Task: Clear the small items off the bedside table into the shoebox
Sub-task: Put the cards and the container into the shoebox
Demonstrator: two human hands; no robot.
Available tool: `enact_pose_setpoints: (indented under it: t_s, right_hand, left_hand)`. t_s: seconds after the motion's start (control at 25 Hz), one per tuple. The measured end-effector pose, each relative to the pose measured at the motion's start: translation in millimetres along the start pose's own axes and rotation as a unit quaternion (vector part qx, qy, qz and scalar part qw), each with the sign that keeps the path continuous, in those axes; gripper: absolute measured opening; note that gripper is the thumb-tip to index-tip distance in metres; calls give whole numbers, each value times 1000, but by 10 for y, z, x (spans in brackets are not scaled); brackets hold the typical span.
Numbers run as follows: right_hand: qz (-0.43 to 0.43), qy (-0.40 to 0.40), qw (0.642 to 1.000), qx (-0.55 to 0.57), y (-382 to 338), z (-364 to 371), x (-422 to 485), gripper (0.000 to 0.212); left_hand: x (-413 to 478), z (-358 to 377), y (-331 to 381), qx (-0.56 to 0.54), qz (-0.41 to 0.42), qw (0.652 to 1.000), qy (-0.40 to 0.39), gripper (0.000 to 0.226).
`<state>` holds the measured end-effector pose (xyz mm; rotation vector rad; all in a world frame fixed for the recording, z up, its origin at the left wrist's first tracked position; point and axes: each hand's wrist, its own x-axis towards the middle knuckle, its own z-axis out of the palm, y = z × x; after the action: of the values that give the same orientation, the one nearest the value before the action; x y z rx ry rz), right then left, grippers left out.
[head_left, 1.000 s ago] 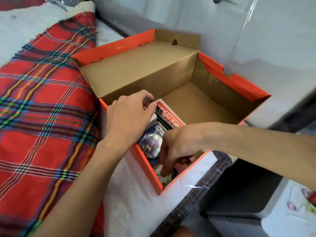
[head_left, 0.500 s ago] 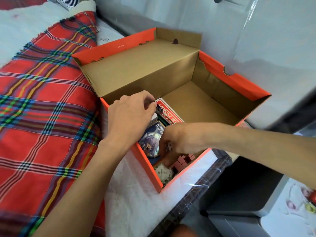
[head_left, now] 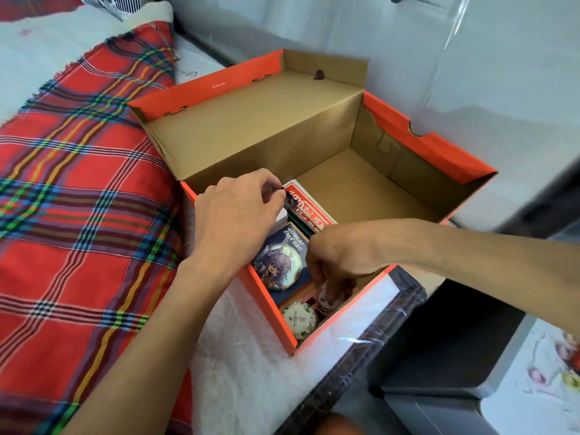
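An orange shoebox (head_left: 445, 155) with its lid folded back stands on the bed. Inside lie a red-and-white card pack (head_left: 306, 204), a blue badge card with a round picture badge (head_left: 279, 263) and a round white tin (head_left: 298, 318). My left hand (head_left: 238, 218) hovers over the box's near-left part and pinches a small dark item at the card pack's edge. My right hand (head_left: 337, 260) reaches down into the box's near corner, its fingers curled round a small white-and-pink item (head_left: 328, 298) that is mostly hidden.
A red plaid blanket (head_left: 78, 215) covers the bed to the left. White bedding (head_left: 251, 365) lies under the box. A dark bed rail (head_left: 354, 353) runs along its right side, with a grey bedside unit (head_left: 439, 381) below and a pale wall (head_left: 470, 58) behind.
My right hand has shifted slightly right and deeper into the near corner, uncovering the round white tin. The left hand has stayed at the card pack.
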<state>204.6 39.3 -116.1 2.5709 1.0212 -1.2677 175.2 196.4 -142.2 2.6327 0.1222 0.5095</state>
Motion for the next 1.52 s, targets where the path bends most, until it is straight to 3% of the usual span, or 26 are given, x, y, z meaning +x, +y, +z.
enact_pose_setpoints:
  t_s: [0.32,0.56,0.72,0.88,1.16,1.32,1.52]
  right_hand:
    - [-1,22,997,-71,-94,20,33,23]
    - [27,85,991,-102,-53,20,-70,25]
    - [22,210,977,-31,49,-23,-496,9]
    - [21,354,927,126,180,161,-1251,21]
    - [116,439,847,275,392,1370,-2596,20]
    - [215,465,768,385,673,2449,-3145,20]
    - [391,510,633,433,1158,3838,-3345,30]
  left_hand:
    - [12,-6,3,12,-13,1000,-22,24]
    - [13,-32,39,16,-16,999,-40,21]
    - [-3,-152,169,-2,-16,996,-84,21]
    - [-125,-336,617,-36,24,992,-119,19]
    - [-832,-405,1945,-111,181,960,-182,19]
    - [-1401,-30,2693,-122,263,920,-263,20]
    - [-2063,728,3410,-95,325,865,-372,20]
